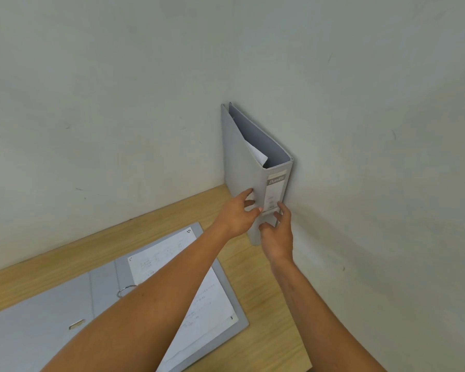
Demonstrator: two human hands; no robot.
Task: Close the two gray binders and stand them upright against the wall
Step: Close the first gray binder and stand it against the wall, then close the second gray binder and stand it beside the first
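upright binder (243, 167) in corner, open binder (65, 304) left

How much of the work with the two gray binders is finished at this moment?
About half. Done: one gray binder is closed and stands upright in the corner against the wall. In hand: the left hand and right hand touch its lower spine with loose fingers, seemingly steadying it. Left: the second binder lies open on the table, papers showing.

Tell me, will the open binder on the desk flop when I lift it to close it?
Probably: the open binder lies flat with both covers spread, so they should hinge at the spine. The loose-looking paper sheets may shift. Likely light; few pages show.
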